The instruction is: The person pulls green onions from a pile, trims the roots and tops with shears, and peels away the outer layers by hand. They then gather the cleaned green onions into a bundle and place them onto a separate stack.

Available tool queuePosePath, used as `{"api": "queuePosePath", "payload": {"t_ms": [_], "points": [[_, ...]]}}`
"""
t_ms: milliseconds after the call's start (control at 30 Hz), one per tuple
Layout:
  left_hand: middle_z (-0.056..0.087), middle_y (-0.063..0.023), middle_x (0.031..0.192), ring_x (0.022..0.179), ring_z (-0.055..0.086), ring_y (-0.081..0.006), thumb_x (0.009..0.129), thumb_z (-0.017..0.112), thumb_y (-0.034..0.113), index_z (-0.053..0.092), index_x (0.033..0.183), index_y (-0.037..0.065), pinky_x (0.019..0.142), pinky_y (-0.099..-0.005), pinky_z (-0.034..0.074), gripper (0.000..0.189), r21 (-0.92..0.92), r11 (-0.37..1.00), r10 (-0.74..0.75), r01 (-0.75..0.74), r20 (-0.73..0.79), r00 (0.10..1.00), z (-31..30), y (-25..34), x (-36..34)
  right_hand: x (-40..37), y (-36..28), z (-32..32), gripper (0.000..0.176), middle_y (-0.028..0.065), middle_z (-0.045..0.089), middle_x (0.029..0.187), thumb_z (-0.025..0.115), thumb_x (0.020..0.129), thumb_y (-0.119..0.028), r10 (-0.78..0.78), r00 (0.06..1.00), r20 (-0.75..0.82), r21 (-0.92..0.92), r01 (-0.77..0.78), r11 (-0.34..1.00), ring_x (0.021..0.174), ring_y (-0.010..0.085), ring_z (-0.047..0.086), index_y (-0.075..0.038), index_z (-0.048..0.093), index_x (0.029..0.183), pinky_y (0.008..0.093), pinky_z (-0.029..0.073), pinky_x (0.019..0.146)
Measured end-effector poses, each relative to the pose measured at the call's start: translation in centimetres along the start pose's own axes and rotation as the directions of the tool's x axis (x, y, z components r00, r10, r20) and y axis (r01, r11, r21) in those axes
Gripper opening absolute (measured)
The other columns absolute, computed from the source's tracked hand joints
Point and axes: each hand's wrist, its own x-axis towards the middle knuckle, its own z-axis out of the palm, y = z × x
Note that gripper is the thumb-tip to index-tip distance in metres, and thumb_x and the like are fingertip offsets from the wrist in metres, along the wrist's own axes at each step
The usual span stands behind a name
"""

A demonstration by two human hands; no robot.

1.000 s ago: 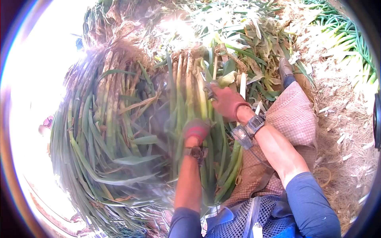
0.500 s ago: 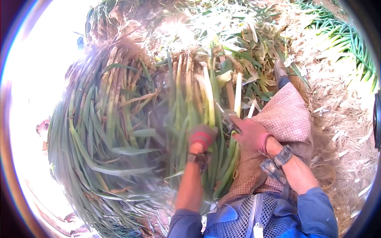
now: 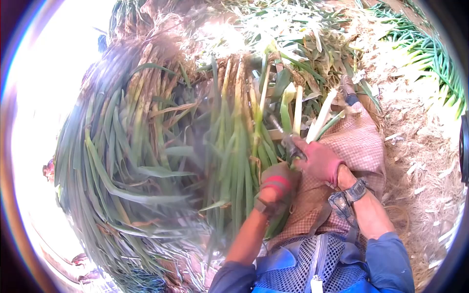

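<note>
My left hand (image 3: 277, 179), in a dark glove with a red cuff, is closed around the leaves of green onions (image 3: 288, 105) whose pale stalks point away from me. Just to its right, my gloved right hand (image 3: 320, 160) is wrapped around a dark-handled tool (image 3: 292, 146) with a thin metal tip. That tip reaches up and left, beside the stalks. A peeled white stalk (image 3: 322, 115) leans over the checked cloth on my lap. Left of my hands lies a layer of unpeeled green onions (image 3: 237, 132) with brownish stems.
A large heap of green onions (image 3: 117, 146) fills the left side. Loose peeled leaves (image 3: 293, 34) are piled at the back. The checked cloth (image 3: 351, 141) covers my leg. Straw-like scraps (image 3: 415, 161) litter the right floor, and cleaned onions (image 3: 430, 58) lie at the far right.
My left hand has moved right and slightly toward me, closer to my right hand, with onions in its grip. Pale stalks now lean further right, over the cloth.
</note>
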Motion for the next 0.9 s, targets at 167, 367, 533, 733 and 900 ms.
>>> {"api": "queuePosePath", "payload": {"t_ms": [167,367,533,733,900], "points": [[0.077,-0.0182,0.116,0.111,0.072,-0.0399,0.097,0.061,0.047,0.076,0.121,0.012,0.095,-0.0455,0.057,0.045,-0.329,0.944,-0.139,0.02,-0.344,0.929,-3.9,-3.5,0.9,-0.2,-0.5,0.8,0.074,0.0291,0.072,0.111,0.065,0.096,-0.036,-0.003,0.999,-0.034,0.036,0.004,0.999,0.107,0.047,0.069,-0.005,0.043,0.16,0.0514,0.055,0.097],[0.078,-0.0174,0.111,0.106,0.074,-0.0387,0.098,0.063,0.042,0.075,0.114,0.013,0.09,-0.048,0.058,0.035,0.076,0.979,-0.142,0.19,-0.414,0.899,-4.0,-6.4,7.0,0.0,-0.4,2.2,0.073,0.0275,0.072,0.111,0.065,0.097,-0.038,-0.114,0.993,0.029,0.022,0.113,0.993,0.108,0.0447,0.069,-0.005,0.044,0.158,0.0511,0.055,0.094],[0.078,-0.0201,0.103,0.097,0.075,-0.0405,0.098,0.064,0.039,0.078,0.106,0.012,0.084,-0.0501,0.059,0.031,0.056,0.982,-0.141,0.18,-0.414,0.899,-2.8,-6.4,7.4,-1.5,-2.8,-1.5,0.072,0.0285,0.072,0.107,0.065,0.097,-0.039,-0.012,0.957,0.29,-0.016,0.018,1.0,0.103,0.0453,0.07,-0.007,0.045,0.158,0.052,0.055,0.092],[0.078,-0.0212,0.102,0.097,0.076,-0.0404,0.097,0.067,0.044,0.08,0.104,0.009,0.085,-0.0498,0.059,0.038,0.077,0.991,-0.083,0.113,-0.32,0.944,-2.9,-5.3,4.6,-1.0,-0.2,-0.3,0.071,0.0304,0.07,0.1,0.066,0.096,-0.038,0.018,0.998,0.067,-0.003,-0.018,1.0,0.098,0.0463,0.07,-0.007,0.046,0.156,0.0536,0.055,0.089],[0.078,-0.0203,0.106,0.103,0.074,-0.0389,0.093,0.071,0.045,0.08,0.107,0.008,0.091,-0.047,0.058,0.041,0.032,0.997,-0.063,0.07,-0.192,0.979,-2.2,-4.4,3.9,-0.2,-0.4,0.4,0.072,0.0322,0.07,0.098,0.067,0.096,-0.036,-0.151,0.987,0.057,0.059,0.148,0.987,0.097,0.0471,0.07,-0.006,0.044,0.157,0.0526,0.056,0.089]]}}
